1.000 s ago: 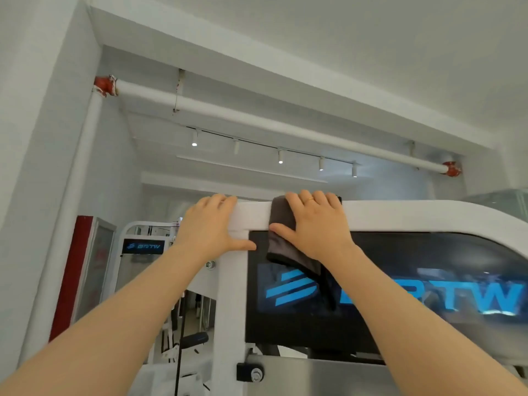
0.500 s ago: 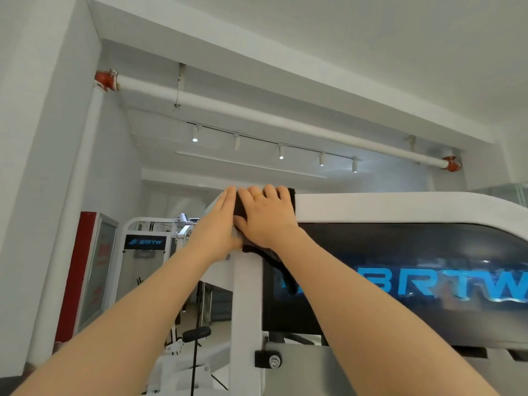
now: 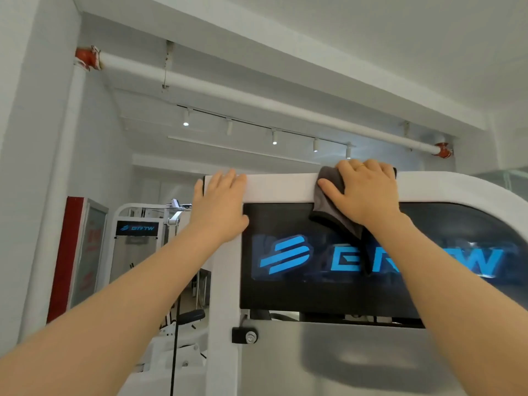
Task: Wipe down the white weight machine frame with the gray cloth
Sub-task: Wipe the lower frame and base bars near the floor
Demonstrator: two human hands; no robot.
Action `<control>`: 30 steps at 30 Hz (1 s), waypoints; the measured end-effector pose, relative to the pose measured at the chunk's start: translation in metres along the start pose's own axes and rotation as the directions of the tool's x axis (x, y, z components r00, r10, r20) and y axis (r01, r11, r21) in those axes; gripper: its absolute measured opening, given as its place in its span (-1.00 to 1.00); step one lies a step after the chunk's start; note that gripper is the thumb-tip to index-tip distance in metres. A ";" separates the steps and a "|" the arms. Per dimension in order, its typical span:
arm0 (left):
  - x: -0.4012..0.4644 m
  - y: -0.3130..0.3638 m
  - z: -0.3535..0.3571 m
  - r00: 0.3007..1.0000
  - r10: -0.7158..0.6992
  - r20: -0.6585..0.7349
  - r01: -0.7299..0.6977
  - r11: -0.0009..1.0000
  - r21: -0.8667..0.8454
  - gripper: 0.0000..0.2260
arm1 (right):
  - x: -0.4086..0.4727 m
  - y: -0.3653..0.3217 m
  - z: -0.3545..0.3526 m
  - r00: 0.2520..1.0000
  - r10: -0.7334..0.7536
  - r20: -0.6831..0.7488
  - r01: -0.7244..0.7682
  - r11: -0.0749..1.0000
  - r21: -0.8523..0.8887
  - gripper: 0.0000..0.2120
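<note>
The white weight machine frame (image 3: 281, 187) runs across the view as a top bar with a left upright below its corner. My right hand (image 3: 367, 191) presses the gray cloth (image 3: 333, 208) flat onto the top bar, fingers over the top edge; the cloth's loose end hangs down over the dark panel. My left hand (image 3: 218, 208) rests flat on the frame's upper left corner, fingers reaching over the top.
A dark panel with a blue logo (image 3: 288, 252) fills the frame below the top bar, above a grey metal plate (image 3: 357, 361). A second white machine (image 3: 137, 224) and a red-edged cabinet (image 3: 77, 252) stand behind at left. A white ceiling pipe (image 3: 257, 104) runs overhead.
My right hand has slid the cloth to the right along the top bar, away from the left corner. My left hand has stayed at the corner.
</note>
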State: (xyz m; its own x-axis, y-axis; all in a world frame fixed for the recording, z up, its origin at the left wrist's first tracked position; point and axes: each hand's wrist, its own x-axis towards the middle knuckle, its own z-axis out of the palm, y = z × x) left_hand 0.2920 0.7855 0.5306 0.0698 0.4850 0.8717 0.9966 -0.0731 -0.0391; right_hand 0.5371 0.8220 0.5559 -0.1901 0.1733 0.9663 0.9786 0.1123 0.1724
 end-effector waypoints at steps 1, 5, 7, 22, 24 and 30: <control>0.000 0.009 0.001 0.998 0.038 -0.050 -0.039 0.999 -0.020 -0.38 | 0.002 -0.007 0.001 1.000 -0.020 0.002 0.020 1.000 -0.007 -0.44; 0.008 0.050 0.009 0.985 0.109 -0.136 -0.118 0.991 -0.058 -0.43 | 0.007 -0.021 0.007 0.985 -0.173 0.030 0.172 0.985 0.023 -0.50; 0.015 0.066 0.012 0.985 0.106 -0.139 -0.115 0.992 -0.059 -0.38 | 0.004 -0.008 0.008 0.975 -0.219 0.031 0.219 0.976 0.019 -0.48; -0.007 0.019 0.027 0.958 0.229 -0.173 -0.223 0.973 0.051 -0.31 | 0.000 -0.017 0.011 0.997 -0.077 -0.030 0.079 0.995 0.060 -0.54; -0.019 0.001 0.031 0.977 0.117 -0.178 -0.110 0.993 0.049 -0.29 | 0.004 -0.051 0.015 0.988 -0.155 -0.027 0.157 0.984 0.087 -0.55; -0.032 -0.038 0.025 0.984 0.112 -0.140 -0.116 0.993 -0.025 -0.41 | 0.022 -0.119 0.019 0.923 -0.385 0.004 0.383 0.920 0.086 -0.51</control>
State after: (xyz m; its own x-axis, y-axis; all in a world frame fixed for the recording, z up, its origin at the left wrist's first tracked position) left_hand 0.2528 0.7951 0.4919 0.1735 0.3468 0.9218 0.9802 -0.1512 -0.1277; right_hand 0.4151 0.8315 0.5533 -0.5523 0.1209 0.8248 0.8205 0.2537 0.5123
